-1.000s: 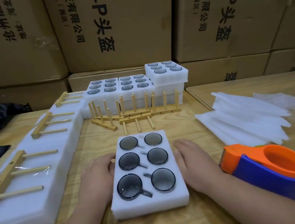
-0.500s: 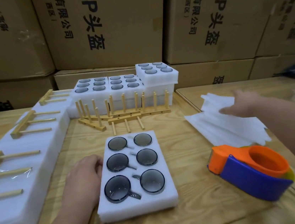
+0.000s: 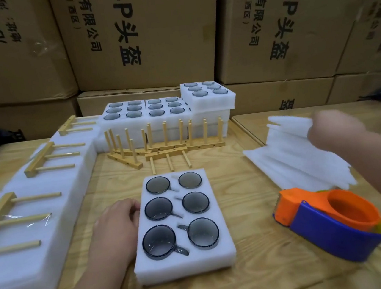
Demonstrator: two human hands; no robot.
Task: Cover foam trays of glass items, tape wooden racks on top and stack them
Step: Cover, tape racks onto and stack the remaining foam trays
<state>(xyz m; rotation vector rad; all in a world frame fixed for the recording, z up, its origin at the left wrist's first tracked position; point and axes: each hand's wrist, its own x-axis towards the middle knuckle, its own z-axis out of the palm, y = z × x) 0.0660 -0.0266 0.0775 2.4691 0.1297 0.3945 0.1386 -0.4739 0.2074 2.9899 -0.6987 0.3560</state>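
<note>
A white foam tray [image 3: 187,262] with several dark glass cups [image 3: 159,241] lies uncovered at the table's front centre. My left hand [image 3: 115,228] rests against its left side, fingers loosely curled. My right hand [image 3: 334,130], blurred, grips the top foam sheet [image 3: 286,130] of the white sheet pile [image 3: 295,167] at the right, and that sheet's edge is lifted. Loose wooden racks [image 3: 166,147] lie behind the tray. Covered trays with taped racks [image 3: 34,211] form a row on the left.
An orange and blue tape dispenser [image 3: 331,220] sits at the front right. More uncovered foam trays of glasses [image 3: 168,108] are stacked at the back. Large cardboard boxes [image 3: 142,35] wall off the rear. A seam between two tabletops runs down the right side.
My right hand left the tray, reached right to the sheet pile and now lifts a sheet's edge. My left hand has stayed beside the tray.
</note>
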